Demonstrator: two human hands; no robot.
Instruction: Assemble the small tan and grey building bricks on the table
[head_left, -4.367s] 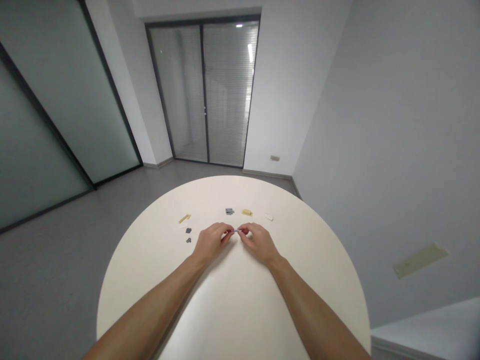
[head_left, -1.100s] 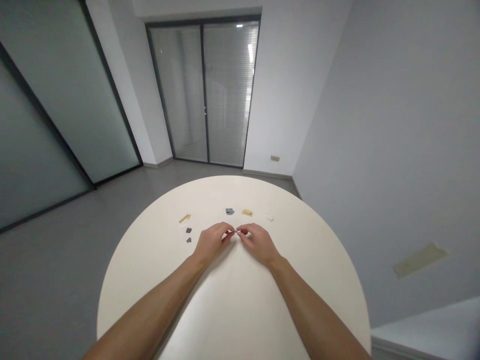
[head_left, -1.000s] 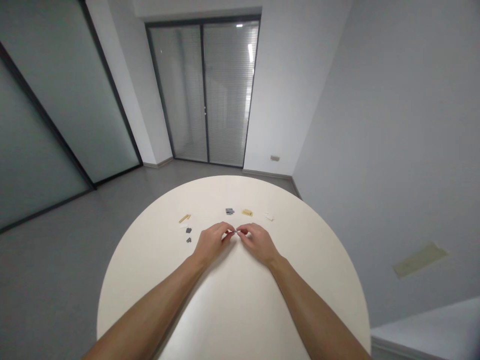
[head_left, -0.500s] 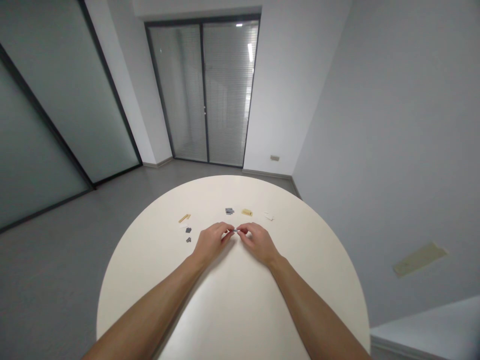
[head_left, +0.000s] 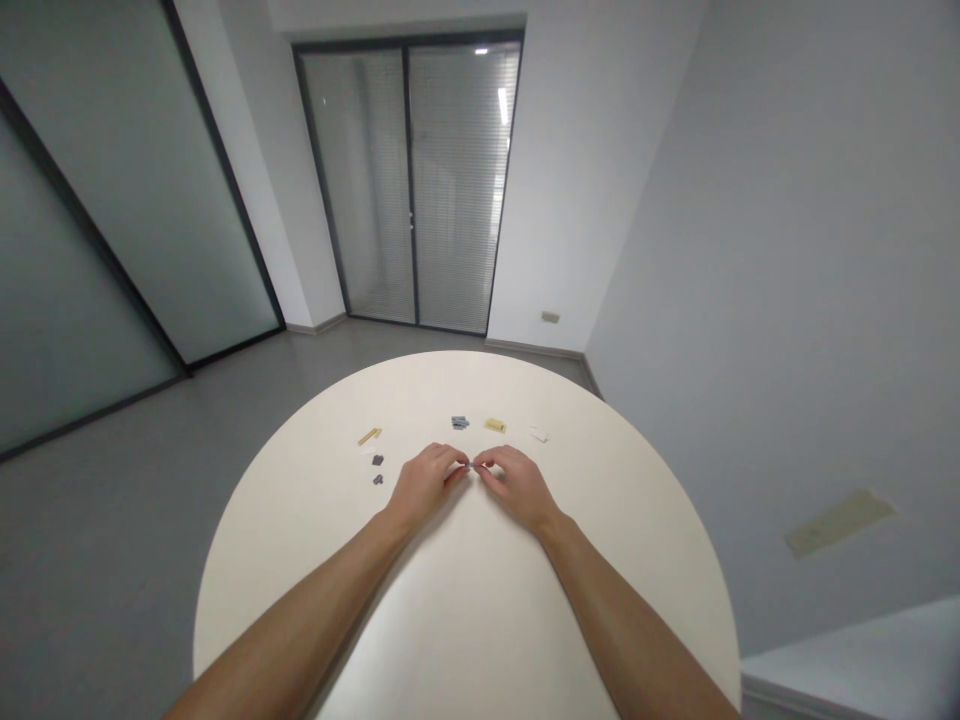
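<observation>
My left hand (head_left: pixel 425 481) and my right hand (head_left: pixel 514 483) rest on a round cream table (head_left: pixel 465 600), fingertips meeting in a pinch. Between them they hold a tiny grey piece (head_left: pixel 470 465), too small to name. Just beyond the hands lie a grey block cluster (head_left: pixel 460 423), a tan piece (head_left: pixel 494 426) and a white piece (head_left: pixel 538 434). To the left lie a tan strip (head_left: pixel 369 436) and two small dark pieces (head_left: pixel 377 470).
The table's far rim curves in front of a grey floor. Glass doors with blinds (head_left: pixel 411 185) stand at the back, a glass partition (head_left: pixel 112 220) on the left, a plain wall on the right.
Both hands have stayed pinched together at the same spot. The pieces on the table have not moved.
</observation>
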